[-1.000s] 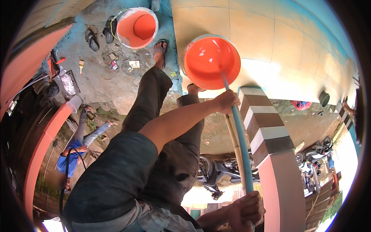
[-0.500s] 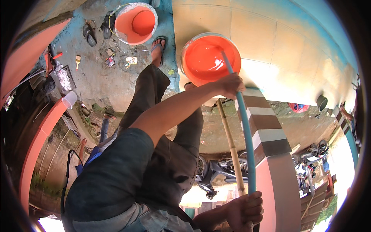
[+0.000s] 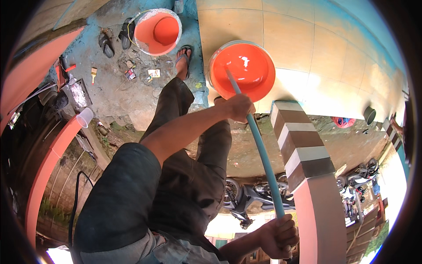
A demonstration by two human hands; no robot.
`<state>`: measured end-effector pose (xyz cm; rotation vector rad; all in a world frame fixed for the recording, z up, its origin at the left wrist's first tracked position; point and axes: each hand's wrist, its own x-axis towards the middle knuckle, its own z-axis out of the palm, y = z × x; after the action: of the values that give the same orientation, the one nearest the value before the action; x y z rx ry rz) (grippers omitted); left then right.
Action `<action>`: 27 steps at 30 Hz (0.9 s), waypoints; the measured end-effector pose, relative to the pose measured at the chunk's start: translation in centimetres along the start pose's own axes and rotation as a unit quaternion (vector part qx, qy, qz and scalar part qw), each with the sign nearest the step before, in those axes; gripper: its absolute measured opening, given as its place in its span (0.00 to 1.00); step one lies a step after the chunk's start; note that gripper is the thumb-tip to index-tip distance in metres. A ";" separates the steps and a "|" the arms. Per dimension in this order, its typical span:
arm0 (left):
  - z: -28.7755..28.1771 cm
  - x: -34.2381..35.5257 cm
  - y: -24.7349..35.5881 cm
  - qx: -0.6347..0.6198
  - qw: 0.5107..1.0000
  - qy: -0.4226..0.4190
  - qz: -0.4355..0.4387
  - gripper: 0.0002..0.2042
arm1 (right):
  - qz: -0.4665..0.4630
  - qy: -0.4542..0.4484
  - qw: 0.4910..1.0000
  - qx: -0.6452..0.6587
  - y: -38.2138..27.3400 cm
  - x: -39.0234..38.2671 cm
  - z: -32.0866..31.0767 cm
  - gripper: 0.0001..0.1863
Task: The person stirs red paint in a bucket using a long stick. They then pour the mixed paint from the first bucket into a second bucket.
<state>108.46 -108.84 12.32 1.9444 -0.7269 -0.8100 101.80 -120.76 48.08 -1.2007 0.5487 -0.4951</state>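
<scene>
My left hand grips a long blue-green pipe above its middle. The pipe's far end dips into a bucket of bright orange paint on the tiled ledge. My right hand is closed round the same pipe lower down, near the bottom of the view. My two legs reach up the middle, with a sandalled foot beside a second bucket holding paler orange paint.
A striped pillar stands right of the pipe. A pink beam with a plastic cup on it is at left. A paintbrush and slippers lie on the ground. Motorbikes are parked below. A dark bucket is at right.
My left hand and the pipe's upper end have swung leftward within the paint bucket. The person in blue seen at left earlier is now out of sight.
</scene>
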 end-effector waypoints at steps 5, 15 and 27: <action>-1.8 5.9 -0.3 0.012 0.993 0.061 0.105 0.08 | -0.062 0.037 0.997 -0.032 0.8 -0.4 -0.2 0.13; 4.8 2.7 4.0 -0.071 0.995 -0.056 0.049 0.08 | -0.043 0.047 0.991 -0.116 -1.5 -0.8 -0.2 0.16; -1.2 6.1 -0.1 0.007 0.990 0.072 0.123 0.08 | -0.099 0.174 0.977 -0.070 1.7 -1.2 1.8 0.12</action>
<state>113.14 -112.80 11.15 1.8580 -0.8671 -0.5105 102.13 -118.21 47.11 -1.3191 0.7763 -0.8593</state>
